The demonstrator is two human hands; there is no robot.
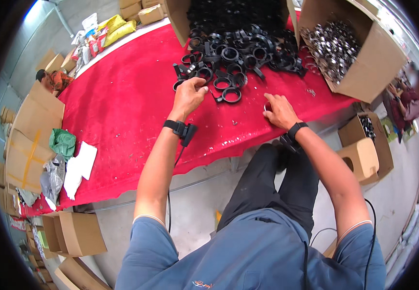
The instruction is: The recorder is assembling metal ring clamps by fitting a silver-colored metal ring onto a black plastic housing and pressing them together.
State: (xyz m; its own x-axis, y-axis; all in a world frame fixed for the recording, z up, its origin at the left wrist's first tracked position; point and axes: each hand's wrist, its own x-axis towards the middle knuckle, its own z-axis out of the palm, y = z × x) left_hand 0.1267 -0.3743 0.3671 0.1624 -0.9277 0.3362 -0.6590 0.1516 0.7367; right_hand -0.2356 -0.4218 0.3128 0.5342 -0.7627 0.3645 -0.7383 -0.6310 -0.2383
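My left hand [190,98] reaches to the near left edge of a heap of black ring-shaped plastic parts [231,54]. Its fingers are curled by a black ring [177,85], partly covered by the hand; what they grip, if anything, is hidden. Off to the right, low over the red cloth, my right hand [281,112] has its fingers bent around a small shiny metal ring [266,107], seen only in part. Between the hands, a few black rings [231,94] lie at the near edge of the heap. Each wrist wears a black strap.
A tilted cardboard box [374,58] at the right spills shiny metal rings [335,50]. Behind the black heap stands another carton [178,19]. Bags [62,143] and white sheets lie at the table's left end. Two other people are farther off, left and right.
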